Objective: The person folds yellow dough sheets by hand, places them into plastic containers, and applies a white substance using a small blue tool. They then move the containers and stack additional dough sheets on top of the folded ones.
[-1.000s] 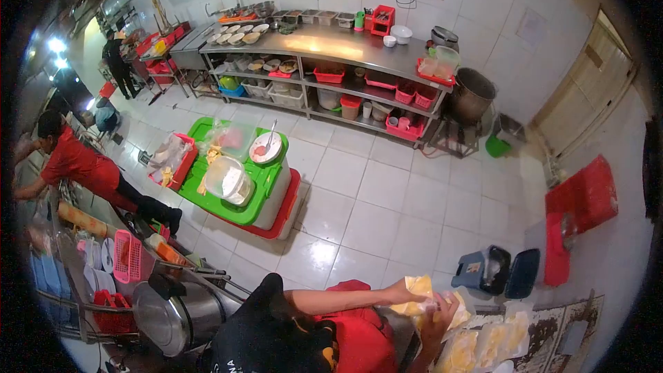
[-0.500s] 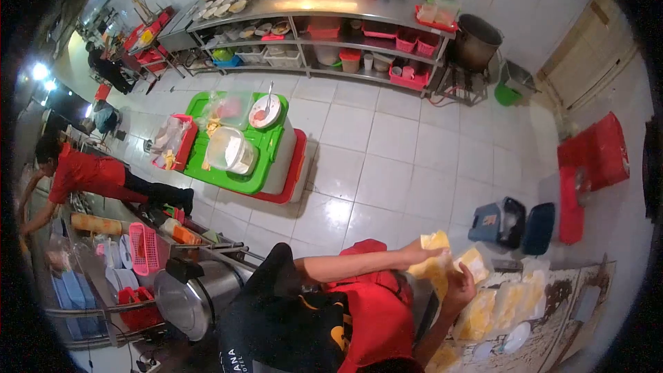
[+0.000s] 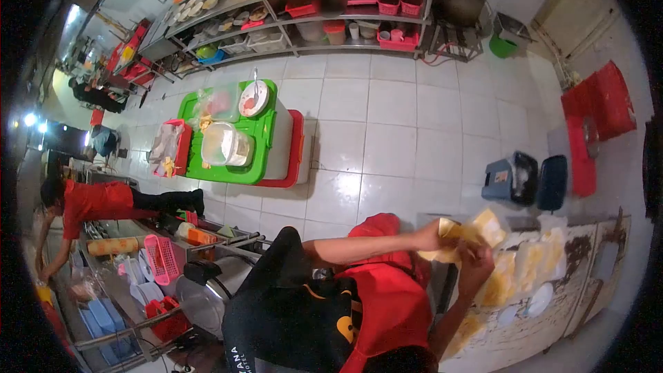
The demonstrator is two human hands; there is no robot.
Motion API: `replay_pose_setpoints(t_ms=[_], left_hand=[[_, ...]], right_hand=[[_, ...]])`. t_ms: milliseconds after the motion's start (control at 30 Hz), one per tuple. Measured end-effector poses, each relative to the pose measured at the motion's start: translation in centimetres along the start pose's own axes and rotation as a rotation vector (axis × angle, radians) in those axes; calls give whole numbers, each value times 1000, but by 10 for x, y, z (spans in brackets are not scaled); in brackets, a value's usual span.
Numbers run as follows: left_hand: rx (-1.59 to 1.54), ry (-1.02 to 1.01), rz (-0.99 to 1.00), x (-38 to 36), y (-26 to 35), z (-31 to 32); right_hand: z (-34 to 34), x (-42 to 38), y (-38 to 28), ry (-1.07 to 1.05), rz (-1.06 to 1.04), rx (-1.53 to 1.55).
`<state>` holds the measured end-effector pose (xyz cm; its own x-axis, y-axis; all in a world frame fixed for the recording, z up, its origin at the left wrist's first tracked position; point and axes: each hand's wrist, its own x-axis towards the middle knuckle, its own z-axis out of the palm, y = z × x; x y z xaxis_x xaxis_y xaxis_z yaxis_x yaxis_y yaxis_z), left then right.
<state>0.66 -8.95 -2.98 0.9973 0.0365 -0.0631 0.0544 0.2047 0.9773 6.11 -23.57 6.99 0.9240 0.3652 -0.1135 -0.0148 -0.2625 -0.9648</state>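
Observation:
Both hands meet over the worn white surface at the lower right. My left hand is closed on a thin yellow sheet, which looks folded or bent between the hands. My right hand pinches the same sheet from the near side, fingers bunched together. Just past the fingertips is a yellow-and-white piece with clear film around it. Several more yellow portions in clear film lie in a row beside my right hand. A small white dish sits close to them.
A blue bin with its lid stands beyond the worn surface. Further off is a green-lidded box bearing tubs and a bowl. A large metal pot stands at my left. A person in red bends over a counter at far left.
My view has tilted and shifted. My hands have drawn closer together, and the yellow sheet between them looks more folded than before.

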Motion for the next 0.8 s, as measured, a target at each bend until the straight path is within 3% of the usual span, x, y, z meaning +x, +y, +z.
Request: replay_pose_setpoints(t_ms=[33, 67, 100, 167, 200, 233, 267, 300, 333, 400, 467, 567, 700, 800], left_hand=[[25, -37, -39, 1, -4, 2], [15, 83, 175, 1, -8, 7], [10, 65, 171, 1, -8, 7], [156, 177, 199, 3, -1, 7], [105, 252, 164, 6, -37, 6], [41, 304, 116, 11, -73, 10], [-517, 90, -111, 12, -54, -2], [-779, 54, -362, 9, -38, -11], [-801, 110, -375, 7, -27, -19], [-865, 238, -408, 5, -18, -35], [-921, 250, -329, 0, -14, -56], [-1110, 250, -277, -5, -21, -84], [-1371, 284, -211, -14, 8, -73], [-1288, 304, -208, -10, 16, -64]], right_hand=[[-5, -1, 3, -48, 29, -152], [-17, 1, 31, -52, -29, -174], [-17, 3, 41, -34, -20, -176], [-23, 3, 57, 67, -78, 45], [-41, 13, 94, 46, 34, 253], [-54, 13, 94, 74, -35, 106], [-67, 15, 92, 111, -98, -42], [-76, 16, 71, 110, -73, -92], [-90, 17, 95, 233, -170, -81], [-124, 21, 92, 310, -93, -269], [-164, 19, 137, 436, -93, -546], [-199, -1, 138, 447, -16, -566], [-212, -16, 138, 489, 33, -530], [-204, -12, 134, 458, 11, -485]])
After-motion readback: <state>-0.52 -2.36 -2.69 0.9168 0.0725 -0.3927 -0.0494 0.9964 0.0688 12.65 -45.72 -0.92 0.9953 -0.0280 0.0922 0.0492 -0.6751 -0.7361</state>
